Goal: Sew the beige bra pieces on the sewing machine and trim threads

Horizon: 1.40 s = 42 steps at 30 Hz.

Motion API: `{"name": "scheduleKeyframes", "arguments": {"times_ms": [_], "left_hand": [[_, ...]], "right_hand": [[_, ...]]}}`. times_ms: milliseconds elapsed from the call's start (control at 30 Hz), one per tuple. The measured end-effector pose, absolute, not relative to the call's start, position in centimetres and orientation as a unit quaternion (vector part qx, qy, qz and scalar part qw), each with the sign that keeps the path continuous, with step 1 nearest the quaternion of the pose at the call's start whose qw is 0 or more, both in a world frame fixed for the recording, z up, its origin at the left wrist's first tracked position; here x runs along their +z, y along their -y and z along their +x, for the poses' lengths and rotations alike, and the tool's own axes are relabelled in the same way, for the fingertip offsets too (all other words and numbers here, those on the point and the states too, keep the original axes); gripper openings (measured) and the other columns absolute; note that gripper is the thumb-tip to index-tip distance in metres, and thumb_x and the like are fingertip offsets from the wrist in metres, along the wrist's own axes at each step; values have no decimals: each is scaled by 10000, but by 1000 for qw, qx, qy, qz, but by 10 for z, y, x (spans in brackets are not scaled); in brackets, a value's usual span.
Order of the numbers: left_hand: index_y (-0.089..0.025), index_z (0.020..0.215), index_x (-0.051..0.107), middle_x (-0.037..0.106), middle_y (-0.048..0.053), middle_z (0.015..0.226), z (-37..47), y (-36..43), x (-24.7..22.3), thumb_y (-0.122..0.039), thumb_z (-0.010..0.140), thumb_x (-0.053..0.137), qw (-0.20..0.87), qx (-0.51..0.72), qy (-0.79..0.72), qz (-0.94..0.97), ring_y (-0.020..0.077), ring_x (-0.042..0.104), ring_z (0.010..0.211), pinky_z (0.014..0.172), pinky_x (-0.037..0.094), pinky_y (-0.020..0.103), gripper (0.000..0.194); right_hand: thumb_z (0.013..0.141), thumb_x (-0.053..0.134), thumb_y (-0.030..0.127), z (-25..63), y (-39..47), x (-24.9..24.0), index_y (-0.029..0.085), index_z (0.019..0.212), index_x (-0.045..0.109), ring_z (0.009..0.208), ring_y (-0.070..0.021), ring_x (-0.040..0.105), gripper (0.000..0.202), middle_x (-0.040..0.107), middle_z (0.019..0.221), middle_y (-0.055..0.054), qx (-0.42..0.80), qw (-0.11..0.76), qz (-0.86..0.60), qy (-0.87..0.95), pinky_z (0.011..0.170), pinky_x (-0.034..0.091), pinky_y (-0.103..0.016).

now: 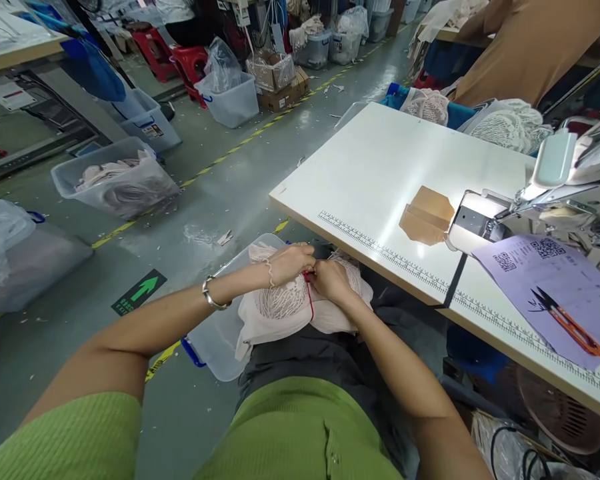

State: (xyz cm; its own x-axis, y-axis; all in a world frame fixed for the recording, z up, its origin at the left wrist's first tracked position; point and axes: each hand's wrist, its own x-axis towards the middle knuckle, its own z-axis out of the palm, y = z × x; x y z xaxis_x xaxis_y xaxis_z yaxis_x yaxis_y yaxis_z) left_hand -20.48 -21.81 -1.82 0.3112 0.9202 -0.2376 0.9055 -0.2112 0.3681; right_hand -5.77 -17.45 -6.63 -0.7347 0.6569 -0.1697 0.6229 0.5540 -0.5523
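Note:
A bundle of pale pink, lacy fabric point(280, 301) lies across the lap, with a red cord point(309, 300) running round its middle. My left hand point(291, 264), with a bracelet at the wrist, is closed at the top of the bundle, its fingertips at the red cord. Right beside it my right hand point(331, 280) is closed too, and its fingers pinch the cord at the same spot. The two hands nearly touch. Under the bundle, to the left, is a clear plastic bin point(220, 333) with a blue handle.
A white sewing table point(350, 173) with a printed ruler edge stands at right, bearing brown paper point(427, 217), a purple sheet point(575, 300), orange snips point(575, 328) and a sewing machine point(555, 160). Bins of fabric point(130, 177) stand on the floor at left.

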Motion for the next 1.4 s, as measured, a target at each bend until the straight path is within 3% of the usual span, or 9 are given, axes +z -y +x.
{"name": "scheduleKeyframes", "arguments": {"times_ms": [233,367,500,667,767,967,1067,1200,1400], "left_hand": [[-172,940,577,642,34,736,-210,225,-6,-177,883,518,238,-27,-594,768,199,588,676,609,354,279,83],[-157,1155,426,568,-24,690,-213,238,0,-238,864,607,259,-13,-585,768,188,568,596,549,336,255,352],[-144,1229,347,520,-60,669,-217,244,-5,-152,826,616,255,34,-584,770,154,521,516,527,334,238,484],[-178,950,572,620,16,679,-218,232,-19,-128,875,510,287,77,-489,820,174,593,614,595,422,254,109],[-191,732,601,681,45,752,-215,222,-21,-109,885,492,336,80,-413,843,174,626,719,699,463,262,205],[-189,658,573,657,37,719,-227,209,-13,-173,897,513,450,48,-356,817,149,550,630,651,448,268,247],[-184,734,598,660,19,746,-232,206,-14,-242,929,520,489,45,-352,797,129,553,613,602,441,243,218],[-185,649,529,624,15,708,-224,215,-23,-203,871,646,321,85,-372,867,137,544,675,667,429,256,252],[-191,774,587,640,44,742,-213,244,-37,-110,1011,356,-112,186,-369,904,170,541,756,695,398,304,340]], "right_hand": [[913,521,144,-49,178,-59,205,833,729,790,-176,628,231,678,827,-24,340,126,-369,856,740,433,-266],[908,516,170,-48,178,-53,198,841,711,809,-161,615,209,652,831,-16,370,197,-377,826,747,454,-255],[928,495,244,-45,179,-46,198,808,619,603,-139,597,179,614,686,13,558,296,-364,685,637,496,-264],[970,545,417,-38,190,-22,213,802,584,448,-97,492,267,552,576,58,658,367,-227,617,500,441,-231],[967,573,477,-26,204,-9,207,785,612,453,-85,473,328,542,584,52,653,359,-160,647,485,406,-225],[1037,445,283,11,236,-12,206,853,625,536,-97,528,270,574,670,18,614,336,-96,708,526,437,-225],[1026,347,138,9,253,-26,193,898,625,718,-133,579,311,637,783,-33,455,260,-28,851,651,466,-246],[987,390,79,-6,261,-48,189,901,618,776,-161,560,267,634,810,-39,289,201,-57,934,690,438,-262],[918,432,159,-16,230,-53,185,1005,607,945,-230,622,197,666,1002,-115,330,348,-372,795,832,509,-368]]}}
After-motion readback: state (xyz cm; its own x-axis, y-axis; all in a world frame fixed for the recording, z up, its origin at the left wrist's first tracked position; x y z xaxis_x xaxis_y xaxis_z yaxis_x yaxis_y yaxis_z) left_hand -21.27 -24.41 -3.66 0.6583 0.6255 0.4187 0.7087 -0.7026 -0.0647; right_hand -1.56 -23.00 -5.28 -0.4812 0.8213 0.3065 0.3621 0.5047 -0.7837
